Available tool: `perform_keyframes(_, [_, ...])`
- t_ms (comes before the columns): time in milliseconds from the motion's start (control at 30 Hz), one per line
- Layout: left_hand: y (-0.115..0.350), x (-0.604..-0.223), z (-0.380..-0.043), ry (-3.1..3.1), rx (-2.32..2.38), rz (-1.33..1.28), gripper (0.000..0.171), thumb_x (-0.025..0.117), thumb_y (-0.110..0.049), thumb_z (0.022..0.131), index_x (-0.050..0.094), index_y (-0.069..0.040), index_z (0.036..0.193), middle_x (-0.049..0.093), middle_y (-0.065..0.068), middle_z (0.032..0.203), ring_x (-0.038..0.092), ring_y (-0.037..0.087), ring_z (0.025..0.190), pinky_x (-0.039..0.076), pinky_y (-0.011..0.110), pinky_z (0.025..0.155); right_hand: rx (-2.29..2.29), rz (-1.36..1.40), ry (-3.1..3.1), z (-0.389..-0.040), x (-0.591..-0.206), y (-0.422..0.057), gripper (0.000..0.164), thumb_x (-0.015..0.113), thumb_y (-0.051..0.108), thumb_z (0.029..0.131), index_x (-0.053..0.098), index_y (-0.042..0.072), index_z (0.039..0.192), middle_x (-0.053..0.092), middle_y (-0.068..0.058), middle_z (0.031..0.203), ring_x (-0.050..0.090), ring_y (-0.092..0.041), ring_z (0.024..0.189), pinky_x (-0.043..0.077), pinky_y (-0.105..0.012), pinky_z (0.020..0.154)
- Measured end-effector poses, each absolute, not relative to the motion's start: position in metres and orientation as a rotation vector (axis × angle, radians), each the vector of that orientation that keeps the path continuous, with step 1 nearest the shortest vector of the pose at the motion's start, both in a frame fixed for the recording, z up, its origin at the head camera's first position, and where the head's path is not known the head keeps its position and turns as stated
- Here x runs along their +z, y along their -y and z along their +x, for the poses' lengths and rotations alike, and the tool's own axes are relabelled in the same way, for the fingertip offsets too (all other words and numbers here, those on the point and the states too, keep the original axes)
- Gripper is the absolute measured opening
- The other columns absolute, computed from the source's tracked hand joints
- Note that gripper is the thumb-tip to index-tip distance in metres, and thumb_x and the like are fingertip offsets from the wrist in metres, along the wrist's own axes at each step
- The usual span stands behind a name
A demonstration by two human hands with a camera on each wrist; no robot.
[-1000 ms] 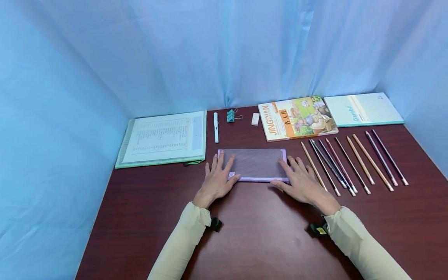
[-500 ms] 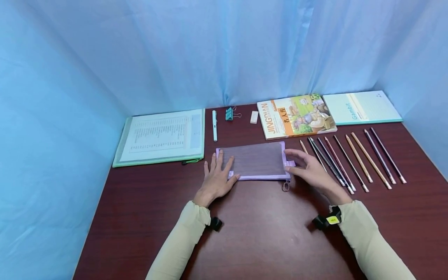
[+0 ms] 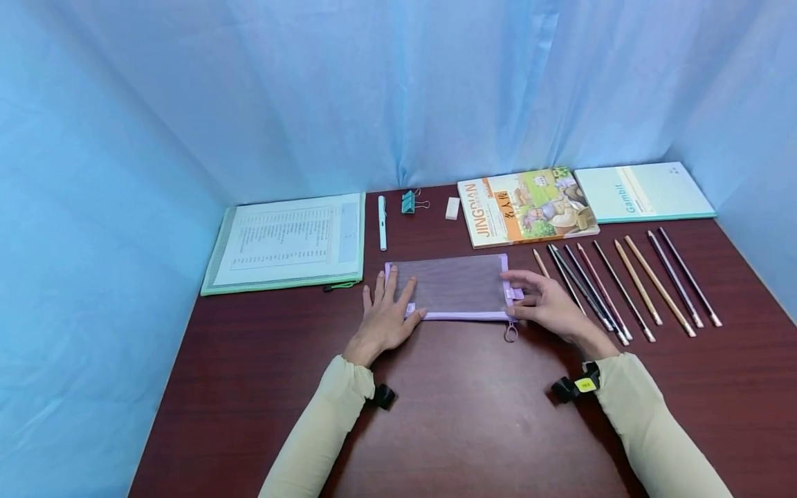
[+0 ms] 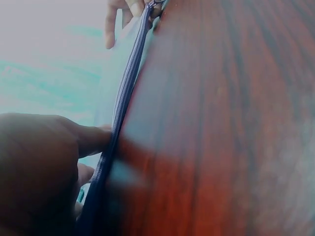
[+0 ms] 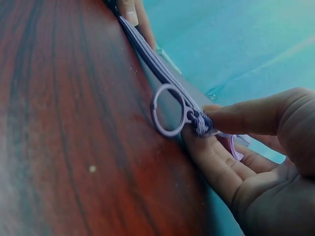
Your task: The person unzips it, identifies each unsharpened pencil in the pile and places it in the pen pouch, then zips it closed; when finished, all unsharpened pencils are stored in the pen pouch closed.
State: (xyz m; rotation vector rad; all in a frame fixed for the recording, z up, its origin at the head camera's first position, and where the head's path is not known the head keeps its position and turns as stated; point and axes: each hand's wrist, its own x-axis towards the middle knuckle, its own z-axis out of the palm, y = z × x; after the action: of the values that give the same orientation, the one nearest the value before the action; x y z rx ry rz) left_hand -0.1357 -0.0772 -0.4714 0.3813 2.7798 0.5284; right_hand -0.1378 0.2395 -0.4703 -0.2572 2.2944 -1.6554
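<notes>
A purple-edged mesh zip pouch (image 3: 451, 285) lies on the table in the head view. My left hand (image 3: 385, 325) rests with spread fingers on its left end, the thumb by the near zip edge. At the pouch's right end, my right hand (image 3: 554, 308) pinches the near corner. The right wrist view shows the thumb above that corner and fingers underneath it. A lilac zip-pull ring (image 5: 153, 110) hangs from this corner, outside the grip. In the left wrist view the zip (image 4: 125, 88) runs from one hand to the other.
Several pencils (image 3: 641, 283) lie right of the pouch. Behind it are an eraser (image 3: 452, 208), a teal binder clip (image 3: 407, 203), a pale pen (image 3: 382, 223), a picture-covered book (image 3: 529, 207) and a notebook (image 3: 647, 192). A document folder (image 3: 286, 242) lies at the left.
My right hand has gone from lying on the pouch's right end to gripping its corner, and the zip ring has come into sight. The left hand stays in place.
</notes>
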Motion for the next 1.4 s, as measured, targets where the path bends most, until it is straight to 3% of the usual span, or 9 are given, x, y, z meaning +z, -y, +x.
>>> perform_keyframes(133, [0.070, -0.463, -0.131, -2.877, 0.450, 0.380, 0.067, 0.045, -0.051, 0.102, 0.027, -0.020, 0.159, 0.003, 0.016, 0.170, 0.002, 0.037, 0.158, 0.010, 0.064, 0.124, -1.665, -0.230, -2.293, -0.139, -0.472, -0.240, 0.066, 0.074, -0.005, 0.081, 0.047, -0.006, 0.141, 0.049, -0.032, 0.142, 0.066, -0.003, 0.095, 0.058, -0.021, 0.079])
perform_keyframes(233, [0.054, -0.451, -0.120, -3.010, 0.429, 0.463, 0.063, 0.050, -0.050, 0.100, 0.041, -0.013, 0.150, 0.021, 0.021, 0.165, 0.021, 0.039, 0.154, 0.025, 0.062, 0.120, -1.674, -0.212, -2.284, -0.139, -0.473, -0.240, 0.066, 0.074, -0.005, 0.082, 0.047, -0.006, 0.142, 0.050, -0.033, 0.141, 0.063, 0.002, 0.095, 0.058, -0.020, 0.078])
perform_keyframes(367, [0.028, -0.439, -0.100, -3.104, 0.505, 0.663, 0.052, 0.056, -0.045, 0.099, 0.055, -0.008, 0.134, 0.046, 0.020, 0.149, 0.045, 0.035, 0.138, 0.044, 0.052, 0.109, -1.672, -0.198, -2.284, -0.139, -0.473, -0.239, 0.066, 0.074, -0.004, 0.083, 0.046, -0.005, 0.143, 0.049, -0.032, 0.141, 0.061, 0.003, 0.097, 0.057, -0.019, 0.079])
perform_keyframes(600, [-0.011, -0.443, -0.084, -3.122, 0.469, 0.952, 0.035, 0.063, -0.040, 0.095, 0.069, -0.012, 0.114, 0.068, 0.006, 0.110, 0.064, 0.020, 0.102, 0.053, 0.032, 0.089, -1.674, -0.200, -2.240, -0.142, -0.473, -0.234, 0.066, 0.072, -0.001, 0.085, 0.044, -0.003, 0.145, 0.047, -0.031, 0.139, 0.063, -0.002, 0.096, 0.057, -0.020, 0.078])
perform_keyframes(800, [-0.045, -0.453, -0.088, -3.013, 0.525, 0.922, 0.018, 0.065, -0.032, 0.093, 0.070, -0.017, 0.085, 0.068, -0.003, 0.077, 0.069, 0.014, 0.073, 0.053, 0.028, 0.059, -1.702, -0.178, -2.230, -0.141, -0.473, -0.238, 0.067, 0.072, -0.003, 0.084, 0.044, -0.005, 0.144, 0.049, -0.031, 0.134, 0.065, -0.003, 0.094, 0.057, -0.019, 0.077])
perform_keyframes(967, [-0.065, -0.456, -0.093, -2.971, 0.614, 0.597, 0.036, 0.066, -0.028, 0.089, 0.051, -0.021, 0.058, 0.060, -0.006, 0.060, 0.061, 0.013, 0.057, 0.038, 0.029, 0.043, -1.717, -0.192, -2.221, -0.138, -0.476, -0.241, 0.067, 0.071, -0.004, 0.085, 0.042, -0.006, 0.145, 0.047, -0.032, 0.138, 0.063, -0.001, 0.097, 0.057, -0.019, 0.079])
perform_keyframes(1100, [-0.075, -0.455, -0.097, -2.918, 0.645, 0.413, 0.038, 0.067, -0.024, 0.084, 0.045, -0.021, 0.053, 0.059, -0.004, 0.060, 0.052, 0.011, 0.052, 0.035, 0.029, 0.041, -1.736, -0.199, -2.215, -0.138, -0.479, -0.243, 0.066, 0.070, -0.007, 0.084, 0.042, -0.008, 0.144, 0.046, -0.032, 0.139, 0.063, 0.000, 0.095, 0.058, -0.020, 0.078])
perform_keyframes(1233, [-0.077, -0.453, -0.097, -2.930, 0.622, 0.403, 0.037, 0.068, -0.022, 0.081, 0.045, -0.021, 0.052, 0.056, -0.005, 0.058, 0.048, 0.010, 0.049, 0.034, 0.029, 0.041, -1.731, -0.187, -2.217, -0.137, -0.479, -0.242, 0.066, 0.069, -0.007, 0.084, 0.043, -0.007, 0.145, 0.047, -0.033, 0.137, 0.065, 0.000, 0.093, 0.058, -0.020, 0.075])
perform_keyframes(1400, [-0.072, -0.452, -0.098, -3.039, 0.460, 0.505, 0.030, 0.068, -0.029, 0.082, 0.054, -0.021, 0.056, 0.061, -0.004, 0.059, 0.059, 0.015, 0.052, 0.038, 0.032, 0.041, -1.727, -0.175, -2.222, -0.138, -0.477, -0.241, 0.066, 0.069, -0.007, 0.085, 0.043, -0.007, 0.146, 0.047, -0.034, 0.141, 0.066, 0.003, 0.093, 0.058, -0.020, 0.072])
